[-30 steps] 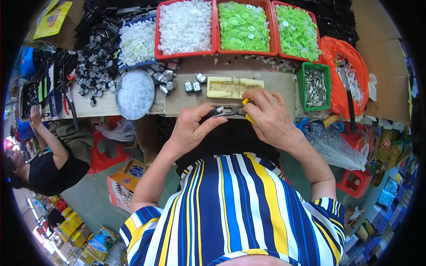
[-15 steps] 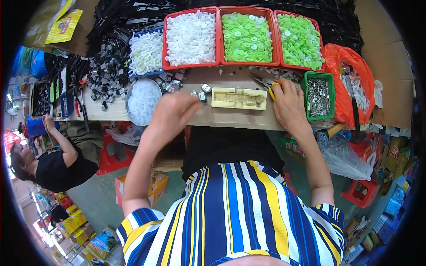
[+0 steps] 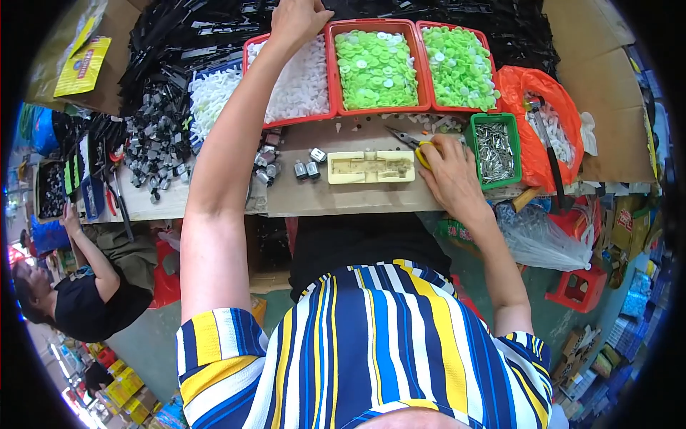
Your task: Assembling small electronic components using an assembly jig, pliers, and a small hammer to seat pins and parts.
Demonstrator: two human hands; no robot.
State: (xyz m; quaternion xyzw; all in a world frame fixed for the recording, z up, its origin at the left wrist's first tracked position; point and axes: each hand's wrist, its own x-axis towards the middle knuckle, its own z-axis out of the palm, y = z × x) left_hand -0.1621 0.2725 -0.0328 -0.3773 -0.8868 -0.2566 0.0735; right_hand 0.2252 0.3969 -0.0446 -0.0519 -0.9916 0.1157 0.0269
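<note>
Over on the far left a co-worker in black [image 3: 89, 300] sits low beside the bench, busy at their own end. Next along, a heap of black and silver parts [image 3: 153, 146] spreads over the table [image 3: 343, 196], and here comes the change: the left hand [image 3: 296, 21], which half a second ago hovered low by the small metal pieces [image 3: 309, 169], has now shot right up over the red tray of white parts [image 3: 296, 79] to the black pile [image 3: 214, 28] at the back. Its fingers curl down out of sight, so I cannot tell whether it has caught anything. By my reading it is fetching a fresh piece. In the middle lies the cream-coloured block [image 3: 371, 166], flat on the table, untouched, with the two trays of green discs [image 3: 414, 68] behind it. The right hand [image 3: 450, 175] has stayed beside the block's right end, fingers closed round a yellow-handled tool [image 3: 423, 152]. Further right, the green bin of metal pins [image 3: 493, 150] and an orange bag [image 3: 547, 118].
</note>
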